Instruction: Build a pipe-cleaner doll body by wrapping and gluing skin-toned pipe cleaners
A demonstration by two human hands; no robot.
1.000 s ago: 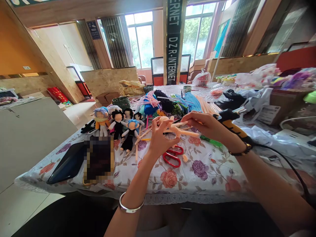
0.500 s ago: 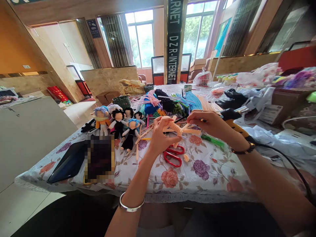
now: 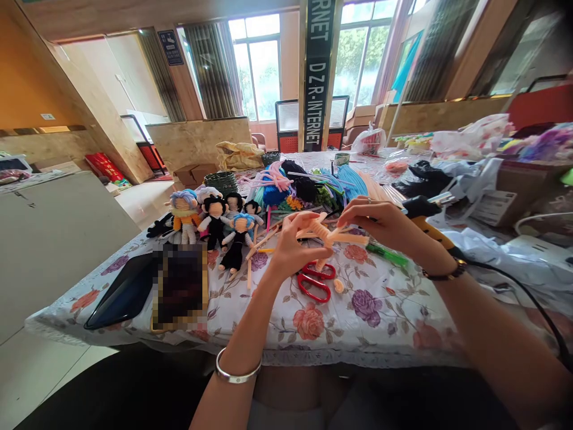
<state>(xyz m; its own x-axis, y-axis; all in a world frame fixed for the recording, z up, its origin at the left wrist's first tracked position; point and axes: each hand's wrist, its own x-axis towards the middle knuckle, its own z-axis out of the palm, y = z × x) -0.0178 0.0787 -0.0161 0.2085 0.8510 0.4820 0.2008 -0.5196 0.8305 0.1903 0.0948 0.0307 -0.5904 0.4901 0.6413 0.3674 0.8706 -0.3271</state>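
Note:
A peach pipe-cleaner figure (image 3: 323, 233) with several sticking-out strands is held above the table. My left hand (image 3: 290, 248) grips its body between thumb and fingers, from the left. On the right, my right hand (image 3: 371, 218) pinches one of its strands with the fingertips. Red-handled scissors (image 3: 314, 282) lie below the figure, their blades hidden. Beside them is a small peach piece (image 3: 339, 286). A green item (image 3: 388, 255) lies under my right wrist.
Several finished dolls (image 3: 215, 224) stand left of centre. A dark tablet (image 3: 123, 289) and a yellow-edged device (image 3: 181, 289) lie at front left. Pipe-cleaner bundles (image 3: 304, 182) sit behind the hands. A black and yellow tool (image 3: 423, 208) with a cable is at right.
The held figure has tilted slightly, and my right hand's fingers have shifted a little on the strand. The view has moved slightly; the things on the table lie as before.

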